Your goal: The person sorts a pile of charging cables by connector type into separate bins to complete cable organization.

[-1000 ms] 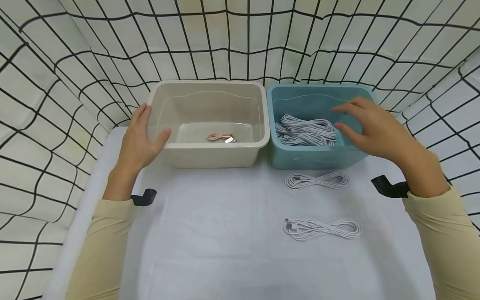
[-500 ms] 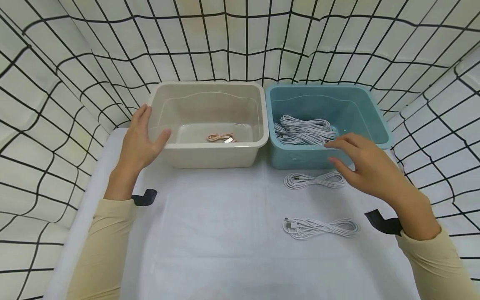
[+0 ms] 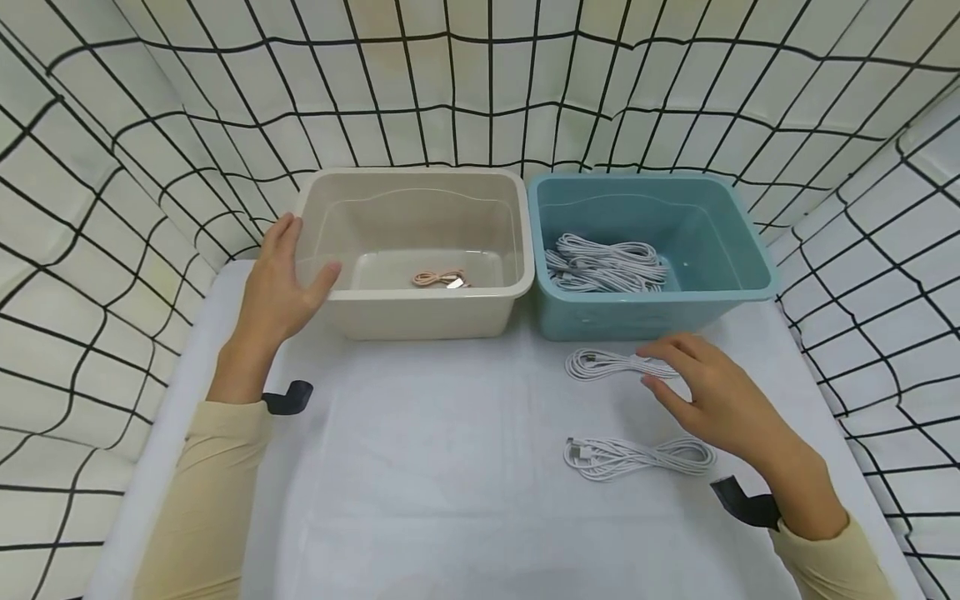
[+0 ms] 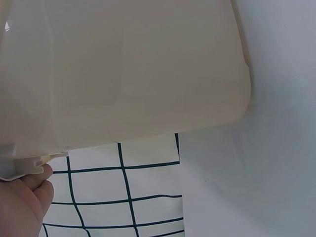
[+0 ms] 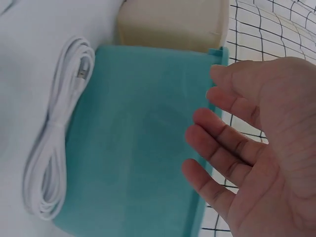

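My left hand (image 3: 288, 271) rests flat against the left front corner of a beige bin (image 3: 420, 318), thumb on its rim; in the left wrist view one finger (image 4: 24, 197) sits under the rim of the beige bin (image 4: 123, 74). A pink coiled cable (image 3: 440, 277) lies inside. My right hand (image 3: 671, 371) hovers open, fingers spread, over the right end of a white coiled cable (image 3: 607, 364) lying on the table just in front of a teal bin (image 3: 645, 318). The right wrist view shows the right hand (image 5: 247, 163) open beside this cable (image 5: 54, 148).
The teal bin holds several coiled white cables (image 3: 603, 262). A second white coil (image 3: 637, 457) lies nearer me on the white table (image 3: 420, 467). Black-gridded white cloth (image 3: 112, 208) walls in the table at the back and both sides.
My right hand has come out of the teal bin, empty, and dropped toward me onto the cable in front of it. The left hand has stayed on the beige bin.
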Available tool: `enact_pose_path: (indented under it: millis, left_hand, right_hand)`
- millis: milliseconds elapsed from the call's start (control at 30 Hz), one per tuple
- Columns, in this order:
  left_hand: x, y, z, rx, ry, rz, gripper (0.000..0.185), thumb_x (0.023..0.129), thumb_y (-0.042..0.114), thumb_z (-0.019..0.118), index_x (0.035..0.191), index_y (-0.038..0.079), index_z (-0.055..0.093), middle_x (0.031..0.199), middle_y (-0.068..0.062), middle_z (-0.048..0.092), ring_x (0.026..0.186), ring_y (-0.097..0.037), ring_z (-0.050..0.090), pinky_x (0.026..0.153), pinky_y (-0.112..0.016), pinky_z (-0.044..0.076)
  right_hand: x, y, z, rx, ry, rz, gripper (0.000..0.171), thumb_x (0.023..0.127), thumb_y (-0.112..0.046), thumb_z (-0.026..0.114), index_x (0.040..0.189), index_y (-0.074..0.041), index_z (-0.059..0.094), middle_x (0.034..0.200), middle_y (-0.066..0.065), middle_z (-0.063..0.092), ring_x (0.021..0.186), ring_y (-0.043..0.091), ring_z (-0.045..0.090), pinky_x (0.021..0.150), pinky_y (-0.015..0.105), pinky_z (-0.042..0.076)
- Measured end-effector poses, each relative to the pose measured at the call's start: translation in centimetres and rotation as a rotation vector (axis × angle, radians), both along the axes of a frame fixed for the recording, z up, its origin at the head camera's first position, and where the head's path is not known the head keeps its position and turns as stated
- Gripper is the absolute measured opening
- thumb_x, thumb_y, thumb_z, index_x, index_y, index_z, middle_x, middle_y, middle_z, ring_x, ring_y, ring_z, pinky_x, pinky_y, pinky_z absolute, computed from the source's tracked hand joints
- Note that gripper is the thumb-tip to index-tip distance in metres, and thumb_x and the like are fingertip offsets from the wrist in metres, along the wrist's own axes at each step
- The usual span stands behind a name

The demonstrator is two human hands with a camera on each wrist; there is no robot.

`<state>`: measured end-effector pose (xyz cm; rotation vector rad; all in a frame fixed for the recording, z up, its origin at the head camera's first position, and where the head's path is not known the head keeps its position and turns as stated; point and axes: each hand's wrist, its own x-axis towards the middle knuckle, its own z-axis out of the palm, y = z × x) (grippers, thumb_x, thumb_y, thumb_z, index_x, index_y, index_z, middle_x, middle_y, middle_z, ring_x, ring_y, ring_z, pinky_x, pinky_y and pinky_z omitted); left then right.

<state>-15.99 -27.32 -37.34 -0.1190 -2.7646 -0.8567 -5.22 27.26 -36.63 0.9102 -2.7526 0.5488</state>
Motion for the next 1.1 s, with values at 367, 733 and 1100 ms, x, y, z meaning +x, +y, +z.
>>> enact_pose_path:
  millis: [367, 733, 1100]
  left_hand:
    - [0.0, 0.1, 0.1, 0.005, -0.001, 0.001, 0.087, 0.099, 0.045, 0.059, 0.166, 0.0, 0.026, 0.174, -0.016, 0.022, 0.151, -0.053, 0.035, 0.117, -0.073, 0.032]
    - [0.1, -0.2, 0.1, -0.004, -0.005, 0.003, 0.088, 0.098, 0.045, 0.059, 0.166, 0.0, 0.026, 0.174, -0.016, 0.022, 0.151, -0.052, 0.034, 0.117, -0.073, 0.031]
    - [0.2, -0.1, 0.3, -0.003, 0.001, -0.002, 0.088, 0.098, 0.045, 0.06, 0.166, 0.0, 0.027, 0.174, -0.016, 0.022, 0.152, -0.051, 0.034, 0.117, -0.073, 0.03]
  right_hand:
    - [2.2, -0.1, -3.8, -0.029, -0.119, -0.063, 0.041, 0.087, -0.01, 0.086, 0.125, -0.009, 0.071, 0.121, 0.006, 0.069, 0.111, 0.028, 0.068, 0.09, 0.051, 0.06]
    - [3.6, -0.6, -6.6, -0.033, -0.209, -0.122, 0.037, 0.09, -0.015, 0.084, 0.125, -0.009, 0.073, 0.119, 0.005, 0.07, 0.111, 0.028, 0.069, 0.093, 0.052, 0.06]
    - [5.2, -0.5, -9.7, -0.012, -0.313, -0.174, 0.042, 0.09, -0.02, 0.085, 0.127, -0.009, 0.072, 0.121, 0.004, 0.069, 0.115, 0.029, 0.069, 0.097, 0.052, 0.057]
